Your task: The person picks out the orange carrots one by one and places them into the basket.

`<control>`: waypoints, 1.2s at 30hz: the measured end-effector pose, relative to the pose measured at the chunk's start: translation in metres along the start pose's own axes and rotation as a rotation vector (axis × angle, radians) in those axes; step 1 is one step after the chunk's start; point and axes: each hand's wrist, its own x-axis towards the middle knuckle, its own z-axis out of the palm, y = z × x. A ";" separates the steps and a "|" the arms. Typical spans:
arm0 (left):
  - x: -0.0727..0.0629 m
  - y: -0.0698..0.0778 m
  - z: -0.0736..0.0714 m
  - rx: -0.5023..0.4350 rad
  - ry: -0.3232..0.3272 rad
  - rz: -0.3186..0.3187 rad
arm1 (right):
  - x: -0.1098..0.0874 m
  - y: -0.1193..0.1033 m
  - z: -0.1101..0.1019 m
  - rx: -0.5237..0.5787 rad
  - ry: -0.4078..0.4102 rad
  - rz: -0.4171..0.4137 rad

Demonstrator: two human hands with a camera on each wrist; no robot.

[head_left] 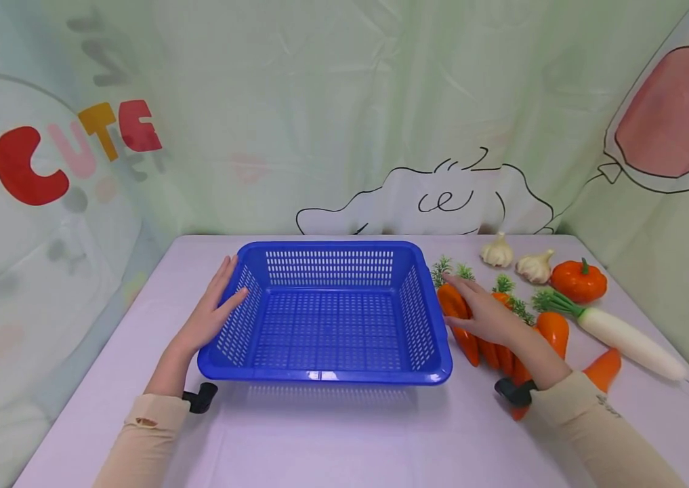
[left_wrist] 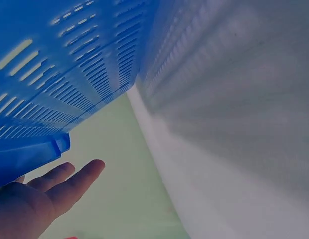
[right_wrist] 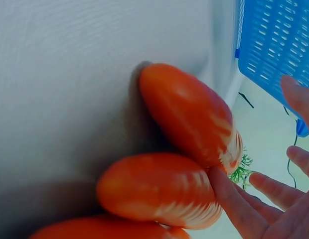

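Observation:
A blue plastic basket with slotted walls stands upright on the table, nothing inside it. At its left rim is the left hand, fingers extended and thumb spread toward the inside; in the left wrist view its fingers lie close beside the rim, and contact is unclear. By the right rim, the right hand spreads its fingers above several orange carrots with green tops. The right wrist view shows a finger touching or very near a carrot, with the thumb near the basket wall. Neither hand grips anything.
Two garlic bulbs, an orange pumpkin and a white radish with green stems lie at the table's right side. Another orange vegetable sits beside the right forearm. A printed curtain hangs behind the table.

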 end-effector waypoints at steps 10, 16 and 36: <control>-0.005 0.016 -0.002 -0.098 -0.041 -0.062 | 0.003 -0.004 0.001 -0.037 -0.025 0.005; -0.013 0.037 -0.004 -0.133 -0.058 -0.096 | 0.007 -0.002 0.007 -0.024 -0.065 0.000; -0.003 -0.007 0.004 -0.044 -0.025 -0.099 | 0.018 0.003 0.009 0.090 -0.145 0.075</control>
